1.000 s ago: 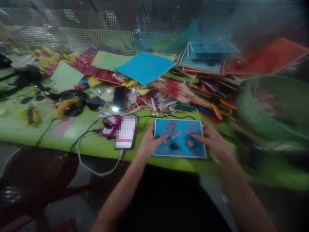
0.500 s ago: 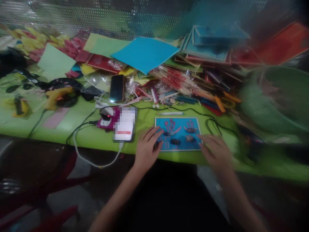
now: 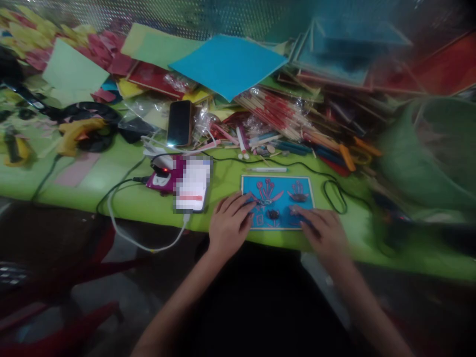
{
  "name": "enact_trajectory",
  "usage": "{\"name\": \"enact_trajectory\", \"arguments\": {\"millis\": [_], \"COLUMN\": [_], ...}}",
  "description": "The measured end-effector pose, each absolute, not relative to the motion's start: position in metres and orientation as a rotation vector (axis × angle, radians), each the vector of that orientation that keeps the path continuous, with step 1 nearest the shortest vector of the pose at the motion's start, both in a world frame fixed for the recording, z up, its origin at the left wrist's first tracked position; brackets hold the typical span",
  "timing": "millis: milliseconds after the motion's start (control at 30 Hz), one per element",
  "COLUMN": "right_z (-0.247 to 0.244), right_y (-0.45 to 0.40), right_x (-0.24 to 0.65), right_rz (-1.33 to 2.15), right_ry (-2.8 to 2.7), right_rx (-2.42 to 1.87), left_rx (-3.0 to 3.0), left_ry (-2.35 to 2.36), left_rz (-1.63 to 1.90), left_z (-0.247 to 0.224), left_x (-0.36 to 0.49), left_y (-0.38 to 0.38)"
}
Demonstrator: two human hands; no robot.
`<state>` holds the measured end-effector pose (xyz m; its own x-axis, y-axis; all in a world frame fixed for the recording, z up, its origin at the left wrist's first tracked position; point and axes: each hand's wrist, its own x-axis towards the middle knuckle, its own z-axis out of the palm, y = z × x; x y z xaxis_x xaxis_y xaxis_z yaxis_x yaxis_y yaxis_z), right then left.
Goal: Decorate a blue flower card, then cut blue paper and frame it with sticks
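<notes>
Fingers [image 3: 238, 204] over one blue card [image 3: 284, 184]

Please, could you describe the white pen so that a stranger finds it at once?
On the green table, find the blue picture board between left hand and right hand. Just beyond its far edge lies a slim white pen with one teal end, alone, apart from the heaped sticks.

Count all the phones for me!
2. One dark phone lies beside some clear plastic; one bright-screened phone is by the purple socket block. More might be hidden in the mess.
</notes>
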<state>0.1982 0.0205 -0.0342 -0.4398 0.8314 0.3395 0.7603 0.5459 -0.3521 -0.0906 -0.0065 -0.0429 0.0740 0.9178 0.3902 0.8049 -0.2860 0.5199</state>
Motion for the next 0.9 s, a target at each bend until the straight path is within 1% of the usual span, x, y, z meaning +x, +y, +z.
{"name": "enact_trajectory", "arguments": {"millis": [267, 467, 633, 800, 900], "right_z": [-0.025, -0.012, -0.014, -0.017, -0.014], "right_y": [0.019, 0.028, 0.028, 0.025, 0.026], "right_x": [0.191, 0.146, 0.124, 0.118, 0.119], "right_rz": [0.117, 0.243, 0.207, 0.133, 0.151], "right_ry": [-2.319, -2.552, -2.635, -2.607, -2.605], "right_rx": [-1.244, -1.133, -1.181, -1.239, -1.219], "left_rx": [2.127, 2.098, 2.071, 2.027, 2.064], "left_ry": [1.783, 1.752, 1.734, 1.729, 1.721], "left_rz": [1.007, 1.061, 1.092, 1.079, 1.136], "left_z": [-0.043, -0.048, -0.048, -0.046, -0.048], "left_x": [-0.088, -0.088, -0.088, -0.087, -0.088], "left_y": [-0.006, -0.007, -0.007, -0.006, -0.007]}}
